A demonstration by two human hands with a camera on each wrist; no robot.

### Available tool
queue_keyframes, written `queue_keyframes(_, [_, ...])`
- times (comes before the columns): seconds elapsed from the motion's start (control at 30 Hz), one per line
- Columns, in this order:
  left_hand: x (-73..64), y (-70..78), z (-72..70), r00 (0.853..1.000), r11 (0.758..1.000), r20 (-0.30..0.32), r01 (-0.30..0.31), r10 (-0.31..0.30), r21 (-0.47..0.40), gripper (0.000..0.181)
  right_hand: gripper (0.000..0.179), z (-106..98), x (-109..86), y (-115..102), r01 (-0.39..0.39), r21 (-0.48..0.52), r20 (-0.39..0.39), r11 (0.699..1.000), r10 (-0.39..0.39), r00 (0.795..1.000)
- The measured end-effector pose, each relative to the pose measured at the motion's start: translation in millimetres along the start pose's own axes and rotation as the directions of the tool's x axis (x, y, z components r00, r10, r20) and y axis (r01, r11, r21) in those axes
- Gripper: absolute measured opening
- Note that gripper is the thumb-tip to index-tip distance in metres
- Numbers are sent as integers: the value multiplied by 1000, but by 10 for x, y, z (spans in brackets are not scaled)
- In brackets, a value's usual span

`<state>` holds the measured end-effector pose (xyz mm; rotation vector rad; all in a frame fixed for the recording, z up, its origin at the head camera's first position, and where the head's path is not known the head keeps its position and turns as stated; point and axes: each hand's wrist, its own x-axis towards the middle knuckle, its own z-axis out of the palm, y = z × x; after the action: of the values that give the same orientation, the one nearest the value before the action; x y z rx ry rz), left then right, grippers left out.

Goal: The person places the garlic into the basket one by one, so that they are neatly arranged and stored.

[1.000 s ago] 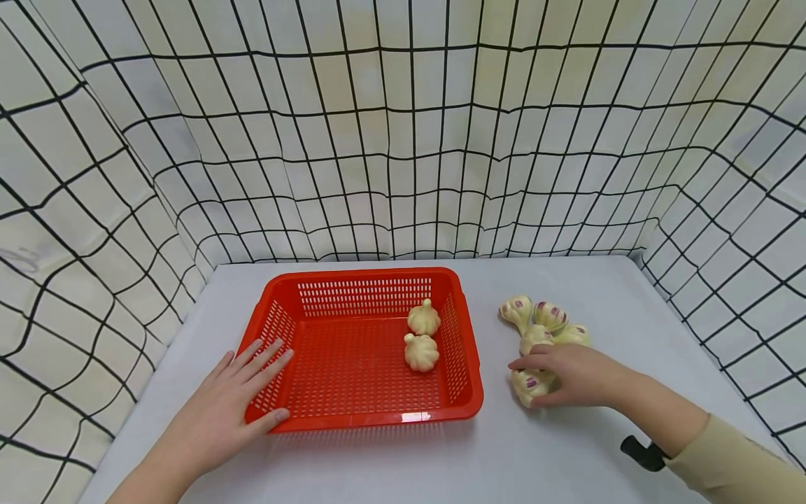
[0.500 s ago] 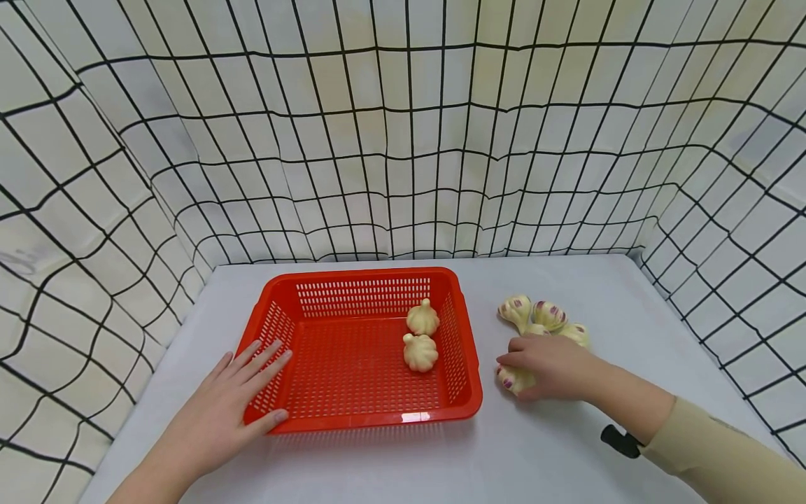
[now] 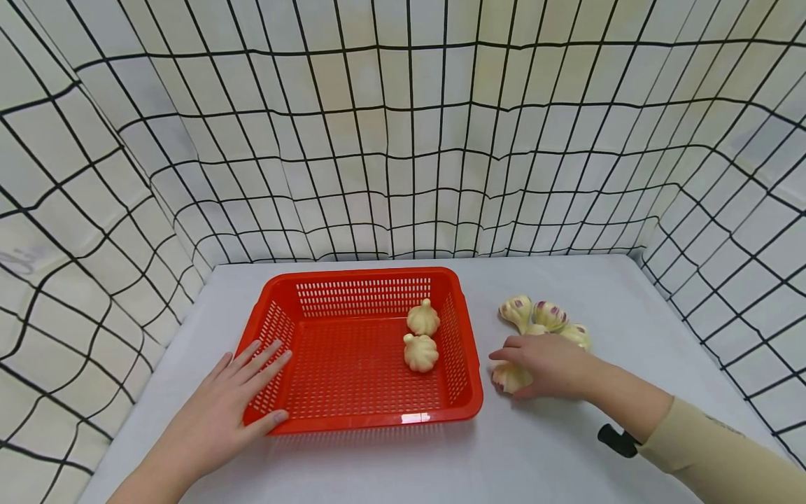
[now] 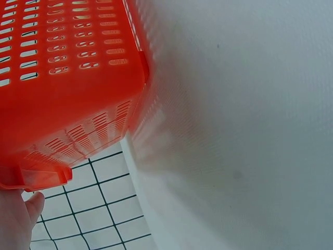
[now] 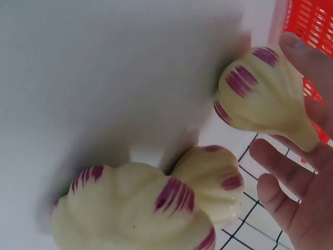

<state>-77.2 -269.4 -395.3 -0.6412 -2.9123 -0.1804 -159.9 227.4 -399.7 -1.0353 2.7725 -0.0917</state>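
Observation:
My left hand (image 3: pixel 236 395) rests with straight, spread fingers on the left rim of a red plastic basket (image 3: pixel 365 421); its thumb lies by the front left corner. Two cream garlic bulbs (image 3: pixel 420 353) sit inside, along the basket's right wall. To the right of the basket, my right hand (image 3: pixel 557 364) holds a purple-streaked garlic bulb (image 5: pixel 263 91) between thumb and fingers. The right wrist view shows this bulb low over the white table, its stem pointing toward the palm. Behind the hand lie several more purple-streaked garlic bulbs (image 3: pixel 550 316), partly covered by it.
A white-covered table (image 3: pixel 378 469) carries everything. Black netting (image 3: pixel 412 175) over pale walls rises at the back and along both sides. A dark strap-like piece (image 3: pixel 618 441) shows at the right sleeve.
My right hand has shifted left toward the basket, bringing the held garlic bulb with it. The left hand, the basket and the two bulbs inside stay put.

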Motion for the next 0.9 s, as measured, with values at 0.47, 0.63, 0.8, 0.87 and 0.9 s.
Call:
queue_keyframes(0.47, [4, -8, 10, 1000, 1000, 4, 0, 0, 4, 80, 54, -88, -126, 200, -98, 286, -39, 953, 114, 993])
queue_keyframes(0.63, [8, -6, 6, 1000, 1000, 8, 3, -3, 6, 81, 45, -85, -130, 271, -110, 373, -36, 921, 132, 991])
queue_keyframes(0.8, [6, -3, 4, 1000, 1000, 8, 3, -3, 6, 80, 36, -50, -117, 307, -88, 385, -48, 919, 115, 992])
queue_keyframes(0.87, [5, -5, 5, 1000, 1000, 5, 2, -2, 7, 80, 34, -44, -113, 310, -75, 385, -56, 920, 105, 993])
queue_keyframes(0.9, [5, -5, 4, 1000, 1000, 8, 2, -3, 8, 81, 33, -42, -112, 308, -68, 386, -60, 920, 99, 993])
